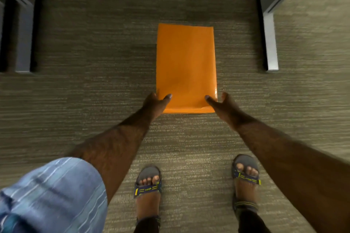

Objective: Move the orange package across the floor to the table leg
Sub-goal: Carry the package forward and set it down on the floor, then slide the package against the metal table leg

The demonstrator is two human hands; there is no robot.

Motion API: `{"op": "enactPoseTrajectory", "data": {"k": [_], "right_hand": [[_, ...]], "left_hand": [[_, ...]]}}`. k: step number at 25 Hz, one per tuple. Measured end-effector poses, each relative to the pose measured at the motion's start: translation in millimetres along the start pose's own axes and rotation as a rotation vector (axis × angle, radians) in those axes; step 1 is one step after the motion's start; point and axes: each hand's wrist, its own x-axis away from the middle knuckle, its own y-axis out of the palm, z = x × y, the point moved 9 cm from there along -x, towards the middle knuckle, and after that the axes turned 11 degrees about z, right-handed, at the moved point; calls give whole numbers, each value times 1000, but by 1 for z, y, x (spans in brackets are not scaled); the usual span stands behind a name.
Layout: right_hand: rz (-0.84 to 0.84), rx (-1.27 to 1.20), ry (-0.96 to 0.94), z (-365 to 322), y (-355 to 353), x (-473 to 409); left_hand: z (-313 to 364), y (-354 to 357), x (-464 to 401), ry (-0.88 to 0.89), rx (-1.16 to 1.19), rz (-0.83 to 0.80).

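A flat orange package (186,62) lies lengthwise on the grey carpet in the middle of the head view. My left hand (156,103) grips its near left corner, thumb on top and fingers hidden at the edge. My right hand (220,103) grips the near right corner the same way. A silver table leg (269,38) stands on the carpet to the right of the package, a little apart from it. Another table leg (24,41) stands far off at the left.
Striped grey carpet (94,100) covers the floor all around. My two feet in sandals (148,183) (245,174) stand just behind the package. Dark table frames run along the top left and top right corners.
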Motion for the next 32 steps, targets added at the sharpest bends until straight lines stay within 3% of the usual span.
{"op": "enactPoseTrajectory", "data": {"k": [4,9,13,19,23,32], "right_hand": [[-20,77,56,18,3,-34],[-118,146,63,38,14,-60],[-178,35,54,50,33,-65],[-33,-96,74,55,3,-75],[15,-167,50,63,-34,-85],[173,-214,33,73,-146,-140]], "left_hand": [[-6,14,-15,11,7,54],[-17,30,-27,-99,118,76],[-21,43,-32,-185,304,62],[-3,66,-20,-141,333,147],[25,86,-10,-121,317,102],[149,161,-23,43,264,9]]}}
